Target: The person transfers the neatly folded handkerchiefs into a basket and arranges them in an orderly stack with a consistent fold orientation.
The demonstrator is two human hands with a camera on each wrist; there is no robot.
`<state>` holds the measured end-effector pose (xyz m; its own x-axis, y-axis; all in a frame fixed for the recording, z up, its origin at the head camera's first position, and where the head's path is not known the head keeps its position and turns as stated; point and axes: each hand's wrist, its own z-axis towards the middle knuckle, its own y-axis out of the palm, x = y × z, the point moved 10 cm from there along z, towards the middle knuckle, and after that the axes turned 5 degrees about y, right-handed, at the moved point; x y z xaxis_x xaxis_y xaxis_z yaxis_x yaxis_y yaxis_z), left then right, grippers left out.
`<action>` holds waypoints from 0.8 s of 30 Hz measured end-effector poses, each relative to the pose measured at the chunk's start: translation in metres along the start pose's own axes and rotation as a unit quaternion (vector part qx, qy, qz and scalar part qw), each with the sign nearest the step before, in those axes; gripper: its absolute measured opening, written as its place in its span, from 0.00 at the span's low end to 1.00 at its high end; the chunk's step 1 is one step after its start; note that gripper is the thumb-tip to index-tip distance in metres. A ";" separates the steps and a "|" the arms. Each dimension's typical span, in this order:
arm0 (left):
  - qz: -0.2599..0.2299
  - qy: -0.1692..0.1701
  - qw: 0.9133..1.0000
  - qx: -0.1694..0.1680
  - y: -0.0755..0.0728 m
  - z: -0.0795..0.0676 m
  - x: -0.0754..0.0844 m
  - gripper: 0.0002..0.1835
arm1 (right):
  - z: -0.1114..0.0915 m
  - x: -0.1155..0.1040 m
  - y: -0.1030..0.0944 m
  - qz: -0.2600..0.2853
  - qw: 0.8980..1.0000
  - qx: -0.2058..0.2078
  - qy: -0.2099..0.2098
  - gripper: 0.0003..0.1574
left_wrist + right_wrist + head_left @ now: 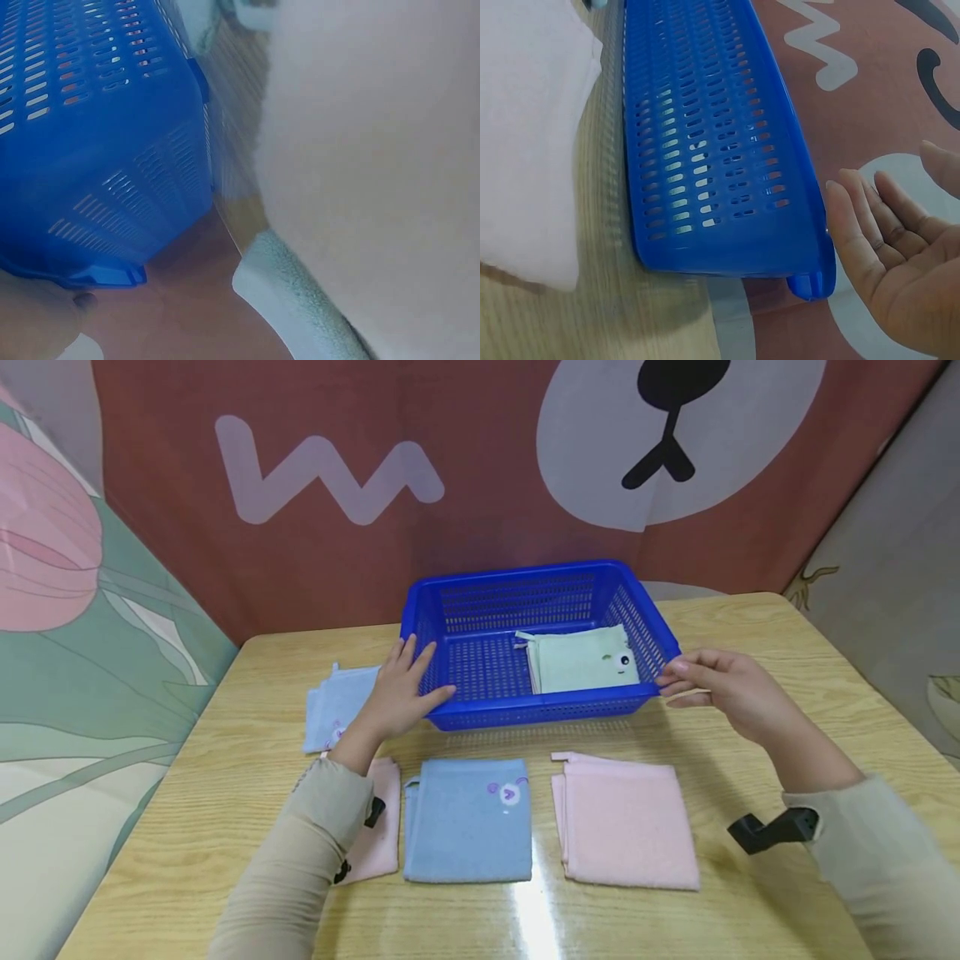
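Observation:
A blue plastic basket (487,702) with slotted walls stands at the back of the table. Inside it, on the right, lies a folded pale green towel (577,662) with a small eye-like design. My left hand (401,689) is at the basket's front left corner, fingers spread, thumb by the front rim. At the front right corner is my right hand (723,685); in the right wrist view its fingers (889,232) reach beside the rim, thumb apart. Whether those fingertips touch the rim is hard to tell. The left wrist view shows the basket's slotted wall (112,165) close up.
In front of the basket lie a folded blue towel (468,827) and a folded pink towel (630,827). Another blue towel (326,706) and another pink towel (382,835) are partly hidden by my left arm. A patterned cloth (315,560) hangs behind the wooden table (187,810).

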<state>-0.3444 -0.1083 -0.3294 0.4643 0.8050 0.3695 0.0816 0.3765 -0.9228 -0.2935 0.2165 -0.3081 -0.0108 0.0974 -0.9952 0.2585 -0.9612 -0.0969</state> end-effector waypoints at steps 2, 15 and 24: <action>0.001 -0.001 1.000 0.000 0.000 0.000 -0.001 0.42 | -0.001 0.001 0.001 -0.001 1.000 -0.007 -0.003 0.10; -0.001 -0.002 1.000 0.002 -0.001 0.001 0.000 0.42 | -0.009 0.015 0.010 -0.094 0.994 -0.039 0.030 0.11; 0.002 -0.005 1.000 -0.003 0.000 0.001 -0.001 0.41 | -0.013 0.035 0.015 -0.158 0.982 -0.062 0.085 0.20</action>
<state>-0.3452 -0.1086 -0.3294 0.4550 0.8111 0.3676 0.0850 0.3713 -0.9246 -0.2772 0.2084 -0.3442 0.0494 0.4372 -0.8980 0.3830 -0.8387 -0.3873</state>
